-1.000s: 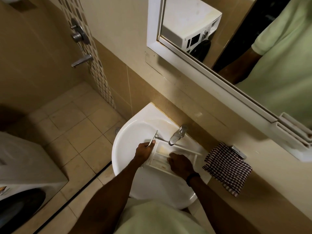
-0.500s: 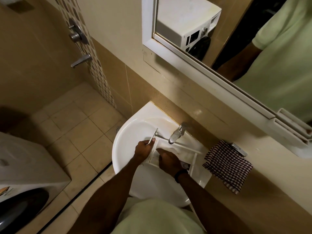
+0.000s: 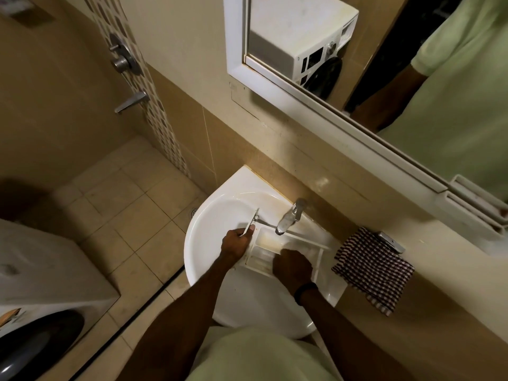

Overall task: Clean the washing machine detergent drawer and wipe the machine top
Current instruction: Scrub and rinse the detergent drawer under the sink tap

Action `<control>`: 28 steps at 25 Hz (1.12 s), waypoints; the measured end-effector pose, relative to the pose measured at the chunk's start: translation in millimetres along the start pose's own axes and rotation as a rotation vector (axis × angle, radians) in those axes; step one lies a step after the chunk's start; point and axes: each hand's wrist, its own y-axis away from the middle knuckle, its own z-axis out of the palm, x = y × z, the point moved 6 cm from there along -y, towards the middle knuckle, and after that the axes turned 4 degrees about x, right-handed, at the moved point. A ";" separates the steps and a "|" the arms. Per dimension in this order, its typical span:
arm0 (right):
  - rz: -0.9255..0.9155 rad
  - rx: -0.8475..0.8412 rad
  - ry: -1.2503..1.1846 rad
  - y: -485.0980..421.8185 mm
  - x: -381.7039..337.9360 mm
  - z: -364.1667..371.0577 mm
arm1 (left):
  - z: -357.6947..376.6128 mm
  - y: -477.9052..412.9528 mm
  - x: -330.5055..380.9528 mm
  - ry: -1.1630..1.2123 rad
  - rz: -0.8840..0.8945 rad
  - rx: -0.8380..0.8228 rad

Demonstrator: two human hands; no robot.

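White plastic, probably slick by now, is what you are working on. The detergent drawer (image 3: 270,243) lies across the bowl of the sink (image 3: 209,229), its far compartment right under the tap (image 3: 288,220). Your left hand (image 3: 237,243) has its fingers curled round the drawer's front-panel end. Your right hand (image 3: 292,264) is down in the compartments with its back to the camera, so I cannot tell whether it is closed on a brush or just pressing.

The main risk, as I judge it, is the one-ended hold. If you bear down hard with the right hand, the drawer can twist out of the left, drop against the basin or knock the spout. The thin side rail beside your right wrist looks like the part most likely to crack under a sideways shove.

I cannot tell whether water is running. A strong stream into that shallow compartment would splash onto the table and the checked cloth (image 3: 373,270), which you likely need dry for the washing machine (image 3: 41,270) top. That cloth already hangs over the table's edge, so a brush of your elbow could pull it down.
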 end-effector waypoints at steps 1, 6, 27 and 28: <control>0.088 0.020 -0.009 -0.3 12.2 -6.8 | 0.4 0.5 0.7 0.000 -0.007 0.004; -0.151 -0.077 -0.018 -0.5 -11.9 5.2 | -0.3 -0.1 -3.6 -0.038 -0.022 0.010; -0.005 -0.119 0.025 -9.7 -7.4 0.6 | -4.2 2.0 -4.6 0.004 0.001 0.060; 0.057 -0.096 0.053 -12.5 5.8 -3.2 | -2.6 3.1 -4.1 0.008 0.002 0.062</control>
